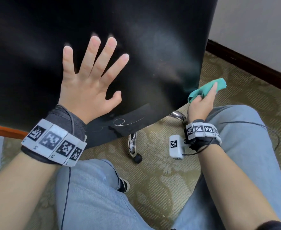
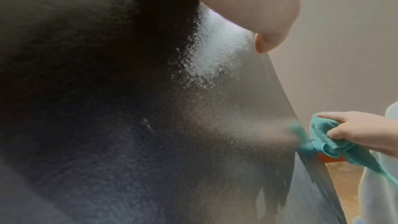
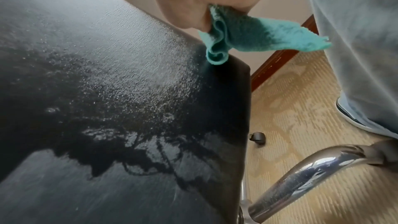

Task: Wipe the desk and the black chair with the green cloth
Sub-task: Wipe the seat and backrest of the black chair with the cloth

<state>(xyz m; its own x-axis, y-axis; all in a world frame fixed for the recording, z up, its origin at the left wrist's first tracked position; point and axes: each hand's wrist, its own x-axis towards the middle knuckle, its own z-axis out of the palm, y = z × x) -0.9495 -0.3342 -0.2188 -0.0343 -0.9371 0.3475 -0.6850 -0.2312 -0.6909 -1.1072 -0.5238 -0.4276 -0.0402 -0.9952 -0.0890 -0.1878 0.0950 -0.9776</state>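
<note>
While left hand (image 1: 86, 90) lies splayed on chair (image 1: 136, 39), right fingers (image 1: 212, 92) pinch seemingly bunched cloth (image 1: 202, 89).

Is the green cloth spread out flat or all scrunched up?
Scrunched up. The green cloth is bunched in the right hand, with folds and a loose corner sticking out, right beside the black chair's edge.

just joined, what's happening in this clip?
A person is wiping the black chair. The left hand lies flat with fingers spread against the chair's back, apparently steadying it. The right hand grips the bunched green cloth at the right edge of the chair back, low down near the chrome base. In the right wrist view the cloth touches that edge. The desk is not identifiable in these views.
</note>
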